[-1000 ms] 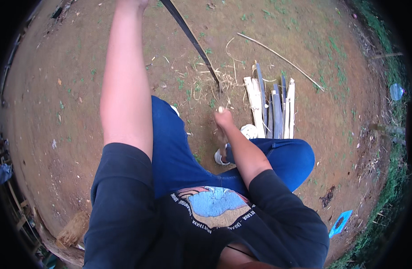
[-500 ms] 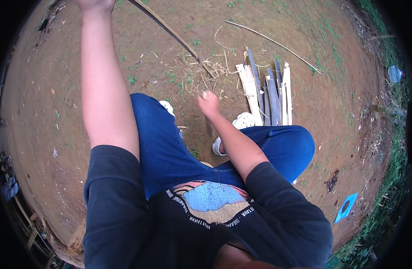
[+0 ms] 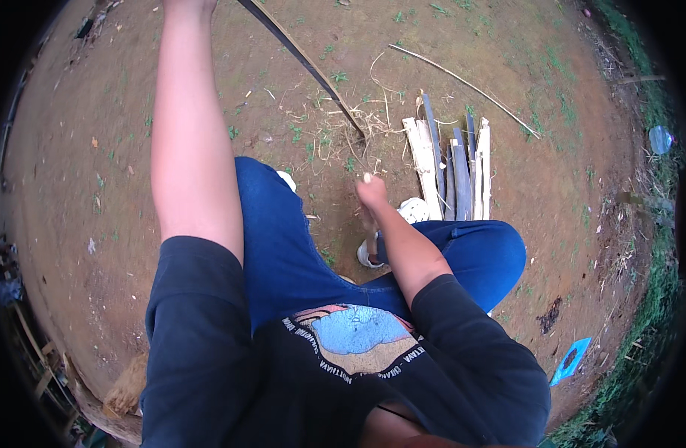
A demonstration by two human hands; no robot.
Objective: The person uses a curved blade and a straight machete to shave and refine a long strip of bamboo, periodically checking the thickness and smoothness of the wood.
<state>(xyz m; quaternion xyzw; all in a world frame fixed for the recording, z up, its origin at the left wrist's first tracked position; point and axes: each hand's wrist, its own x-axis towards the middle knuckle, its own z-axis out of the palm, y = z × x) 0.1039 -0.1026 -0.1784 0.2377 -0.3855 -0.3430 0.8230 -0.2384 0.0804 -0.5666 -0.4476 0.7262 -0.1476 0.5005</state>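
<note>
My left hand (image 3: 190,4) is cut off by the top edge; only the wrist end shows, and its fingers are out of the picture. A long dark bamboo strip (image 3: 302,60) slants from the top edge near that hand down to the ground. My right hand (image 3: 371,192) is closed in a fist between my knees, just nearer to me than the strip's lower end. A pale handle end pokes out of the fist's far side, and a blurred brown blade (image 3: 371,237) hangs below it, seemingly a knife. Whether the knife touches the strip cannot be made out.
Thin curled shavings (image 3: 324,138) lie around the strip's end. Several split bamboo pieces (image 3: 460,175), dark and pale, lie side by side beyond my right shoe (image 3: 413,210). A thin stick (image 3: 470,84) lies farther off. A blue sheet (image 3: 572,361) and grass border the right side.
The whole view has shifted slightly, so the ground things sit lower and farther right. My right fist with the knife has moved a little right and toward me.
</note>
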